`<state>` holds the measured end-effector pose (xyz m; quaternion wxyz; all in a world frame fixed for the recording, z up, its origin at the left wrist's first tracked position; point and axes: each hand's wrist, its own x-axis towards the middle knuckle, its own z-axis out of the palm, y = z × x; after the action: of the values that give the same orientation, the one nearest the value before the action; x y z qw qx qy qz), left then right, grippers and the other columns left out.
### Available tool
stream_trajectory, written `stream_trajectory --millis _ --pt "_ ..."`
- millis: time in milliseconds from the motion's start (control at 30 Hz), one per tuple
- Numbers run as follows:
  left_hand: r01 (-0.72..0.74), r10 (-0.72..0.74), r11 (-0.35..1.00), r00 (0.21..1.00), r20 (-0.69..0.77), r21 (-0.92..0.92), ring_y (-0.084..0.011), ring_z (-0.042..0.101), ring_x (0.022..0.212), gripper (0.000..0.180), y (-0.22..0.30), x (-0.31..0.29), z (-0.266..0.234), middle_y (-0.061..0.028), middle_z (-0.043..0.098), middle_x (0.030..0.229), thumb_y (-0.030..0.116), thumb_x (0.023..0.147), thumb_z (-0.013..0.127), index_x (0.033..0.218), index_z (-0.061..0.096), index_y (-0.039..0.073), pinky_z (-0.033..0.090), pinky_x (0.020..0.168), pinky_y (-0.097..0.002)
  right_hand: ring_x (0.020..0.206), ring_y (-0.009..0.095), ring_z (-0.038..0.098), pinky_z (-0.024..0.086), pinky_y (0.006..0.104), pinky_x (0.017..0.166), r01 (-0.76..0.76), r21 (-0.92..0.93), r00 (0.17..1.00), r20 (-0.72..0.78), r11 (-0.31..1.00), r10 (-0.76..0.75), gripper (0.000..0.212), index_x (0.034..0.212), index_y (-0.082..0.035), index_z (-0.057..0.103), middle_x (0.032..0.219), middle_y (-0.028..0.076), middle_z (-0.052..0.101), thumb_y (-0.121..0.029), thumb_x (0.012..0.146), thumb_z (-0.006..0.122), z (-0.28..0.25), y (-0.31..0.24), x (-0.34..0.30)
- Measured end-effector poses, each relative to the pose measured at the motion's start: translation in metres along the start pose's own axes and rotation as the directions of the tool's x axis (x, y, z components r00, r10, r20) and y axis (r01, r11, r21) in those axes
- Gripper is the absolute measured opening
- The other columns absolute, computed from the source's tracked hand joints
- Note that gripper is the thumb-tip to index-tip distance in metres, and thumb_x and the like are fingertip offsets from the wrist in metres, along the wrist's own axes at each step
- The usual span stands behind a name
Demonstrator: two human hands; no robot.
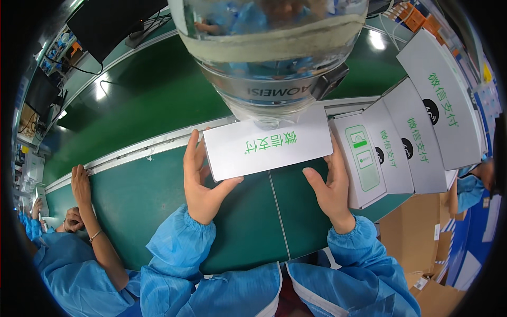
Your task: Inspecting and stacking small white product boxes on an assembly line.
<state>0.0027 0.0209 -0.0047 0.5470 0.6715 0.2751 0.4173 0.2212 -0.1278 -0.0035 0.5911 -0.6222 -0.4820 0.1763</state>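
Observation:
A long white box (272, 150) with green printing on its top face is between my two hands, in front of me. My left hand (203, 182) grips its left end, the thumb along the near edge and the fingers up behind the end. My right hand (336, 187) has its fingers against the right end, partly hidden by the box; its thumb stands apart from the near edge. Close beside that hand stands a row of similar white boxes (364, 182). A large clear rounded vessel (269, 53) with a metal band hangs over the box and covers part of its far edge.
The green work table (232, 243) has a seam down its middle. Beyond a metal rail (127, 161) runs a green surface (142, 111). At left, a co-worker's hand (81, 185) rests near the rail. Monitors (105, 26) stand far left; open cardboard cartons (409, 232) sit at lower right.

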Motion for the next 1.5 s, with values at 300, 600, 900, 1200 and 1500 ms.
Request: stream_trajectory --millis 300,600,900,1200,1500 --pt "-0.001 0.001 1.000 1.000 0.005 0.000 -0.0342 0.045 0.139 0.111 0.0000 -0.0008 0.0011 -0.0220 0.038 0.154 0.001 0.068 0.084 0.158 0.017 0.007 0.050 0.105 -0.0449 0.138 0.027 0.042 0.030 0.0373 0.116 -0.017 0.022 1.000 0.015 1.000 0.016 0.078 0.153 0.006 0.026 0.149 0.018 0.043 -0.007 0.090 0.069 -0.0016 -0.0021 -0.0007" --pt "0.013 -0.013 1.000 1.000 -0.008 0.003 -0.0343 0.044 0.139 0.111 0.0027 -0.0006 0.0018 -0.0218 0.038 0.154 0.000 0.068 0.083 0.158 0.018 0.007 0.049 0.107 -0.0459 0.139 0.028 0.042 0.030 0.0372 0.116 -0.020 0.032 0.999 0.038 0.999 0.019 0.078 0.153 0.007 0.026 0.149 0.020 0.043 -0.005 0.089 0.069 -0.0030 -0.0055 0.0003" --pt "0.014 -0.014 1.000 1.000 -0.006 -0.006 -0.0342 0.044 0.140 0.111 0.0034 0.0002 0.0031 -0.0217 0.038 0.155 0.000 0.068 0.083 0.158 0.018 0.007 0.048 0.107 -0.0460 0.137 0.028 0.043 0.031 0.0372 0.115 -0.018 0.016 0.999 0.029 1.000 0.017 0.078 0.153 0.007 0.026 0.148 0.019 0.044 -0.005 0.090 0.069 -0.0032 -0.0035 -0.0004" --pt "0.019 -0.019 1.000 1.000 -0.011 -0.008 -0.0343 0.044 0.140 0.110 0.0025 -0.0009 0.0014 -0.0222 0.037 0.155 0.002 0.068 0.083 0.158 0.018 0.007 0.047 0.108 -0.0465 0.137 0.027 0.044 0.031 0.0374 0.115 -0.007 0.033 0.999 0.033 0.999 0.005 0.077 0.153 0.007 0.026 0.147 0.019 0.045 -0.006 0.090 0.069 -0.0014 -0.0048 0.0003" --pt "-0.049 0.036 0.980 0.997 0.069 0.194 -0.0304 0.047 0.133 0.114 0.0018 0.0051 -0.0040 -0.0170 0.042 0.146 0.008 0.062 0.089 0.156 0.024 0.007 0.045 0.108 -0.0433 0.137 0.031 0.043 0.031 0.0393 0.115 0.040 -0.077 0.999 -0.008 0.996 -0.040 0.078 0.151 0.006 0.031 0.148 0.020 0.044 -0.007 0.087 0.072 -0.0073 0.0014 -0.0058"
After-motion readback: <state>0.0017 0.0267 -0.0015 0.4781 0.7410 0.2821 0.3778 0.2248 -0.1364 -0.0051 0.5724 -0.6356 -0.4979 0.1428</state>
